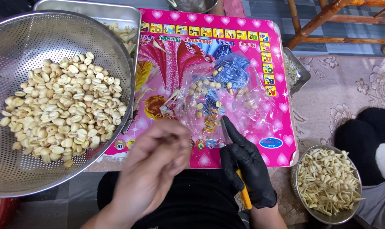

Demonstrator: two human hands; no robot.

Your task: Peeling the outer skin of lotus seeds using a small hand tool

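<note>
Two hands are working above the near edge of a pink picture board (260,76): the bare left hand (152,167) is blurring as its fingers pinch together on what may be a seed, too smeared to tell, while the black-gloved right hand (247,171) is clamping around a small yellow-handled knife (243,193), blade up, apparently ready for cutting. Loose seeds (207,91) are lying on a clear plastic bag (226,91) spread over the board within reach, with a big metal colander (14,174) of pale seeds sitting left and a small bowl (328,218) of slender sprouts sitting right.
</note>
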